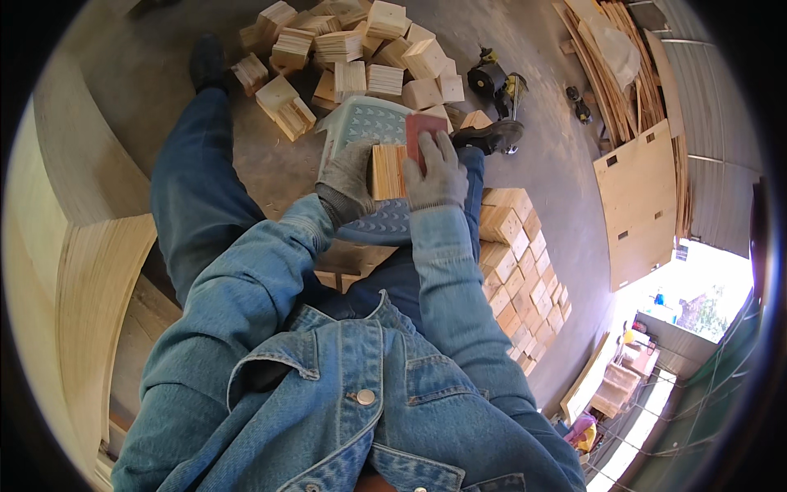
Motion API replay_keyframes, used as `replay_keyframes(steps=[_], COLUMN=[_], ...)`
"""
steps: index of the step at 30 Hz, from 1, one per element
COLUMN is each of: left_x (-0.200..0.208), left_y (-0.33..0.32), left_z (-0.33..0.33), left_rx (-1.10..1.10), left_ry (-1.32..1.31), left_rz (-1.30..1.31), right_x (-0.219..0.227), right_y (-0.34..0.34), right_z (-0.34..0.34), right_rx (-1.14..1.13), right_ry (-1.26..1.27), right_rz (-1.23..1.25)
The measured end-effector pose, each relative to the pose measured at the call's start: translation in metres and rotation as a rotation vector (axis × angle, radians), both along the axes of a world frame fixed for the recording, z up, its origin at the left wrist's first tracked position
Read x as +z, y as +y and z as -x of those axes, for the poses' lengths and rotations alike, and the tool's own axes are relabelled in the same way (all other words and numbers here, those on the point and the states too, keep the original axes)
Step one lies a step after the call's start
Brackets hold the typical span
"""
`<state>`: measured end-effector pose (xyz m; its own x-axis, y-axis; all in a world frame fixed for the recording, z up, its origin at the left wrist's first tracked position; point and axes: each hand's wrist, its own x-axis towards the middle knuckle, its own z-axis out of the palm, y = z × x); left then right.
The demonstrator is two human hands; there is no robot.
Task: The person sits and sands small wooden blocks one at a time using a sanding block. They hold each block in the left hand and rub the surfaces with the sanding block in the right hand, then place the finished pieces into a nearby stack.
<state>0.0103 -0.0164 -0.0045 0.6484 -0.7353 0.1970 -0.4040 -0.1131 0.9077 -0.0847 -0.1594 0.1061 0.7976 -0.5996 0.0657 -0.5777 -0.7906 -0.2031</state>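
My left hand (pixel 348 178), in a grey glove, grips a layered plywood block (pixel 389 171) from its left side. The block's striped edge faces up. On the block's right, my right hand (pixel 438 175), also gloved, has its fingers over a flat red sanding block (pixel 425 131). That sanding block meets the plywood block's right side; how firmly it presses cannot be seen. Both hands are above a pale blue-green plastic stool (pixel 369 111) with a raised pattern, standing between my legs.
Loose plywood blocks (pixel 336 47) lie heaped beyond the stool. Stacked blocks (pixel 520 275) form neat rows at my right. A yellow-and-black power tool (pixel 489 75) lies near my right shoe (pixel 496 135). Large curved plywood panels (pixel 90 148) stand at the left, and boards (pixel 635 205) lean at the right.
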Motion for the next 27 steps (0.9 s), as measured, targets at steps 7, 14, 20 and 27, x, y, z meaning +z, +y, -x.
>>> replay_keyframes(steps=[7,14,20,27], left_x=[0.004,0.007,-0.019,-0.022], left_y=[0.002,0.004,-0.003,-0.003], left_z=[-0.007,-0.003,0.0,-0.002], left_rx=[-0.044,-0.033,-0.104,-0.027], left_ry=[-0.019,-0.02,0.155,-0.008], left_rz=[-0.078,-0.057,0.093,0.049], right_x=[0.0,0.014,0.008,0.006], right_y=[0.045,0.041,0.012,0.019], right_z=[0.098,0.087,0.028,0.05], right_rx=[0.052,0.089,0.049,0.064], right_ry=[0.002,0.039,0.04,0.075], right_rz=[0.024,0.115,0.082,0.079])
